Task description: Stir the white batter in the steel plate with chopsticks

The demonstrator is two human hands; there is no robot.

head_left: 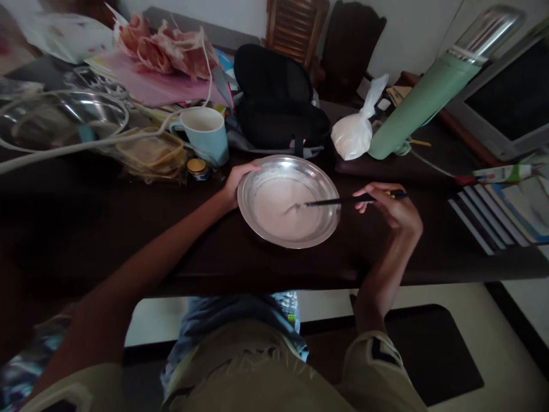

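A shallow metal bowl (pixel 288 239) stands on the dark table and holds a smooth, pale pinkish-white liquid mixture (pixel 278 200). My left hand (pixel 238 181) grips its left rim, fingers over the edge and palm against the outer wall. To the right of the bowl, my right hand (pixel 388 203) is closed around dark chopsticks (pixel 332 201), which look pressed together. They slant down to the left over the rim, and their whitish, coated tips dip into the mixture near the middle. Slight blur hides the exact shape of the tips.
Behind the bowl lies an open black case (pixel 278 109). A tied bag of white powder (pixel 354 134) and a tall green flask (pixel 424 106) stand at back right. A blue mug (pixel 206 137), small jar (pixel 198 168) and larger metal bowl (pixel 64 103) are left; books (pixel 493 217) lie right.
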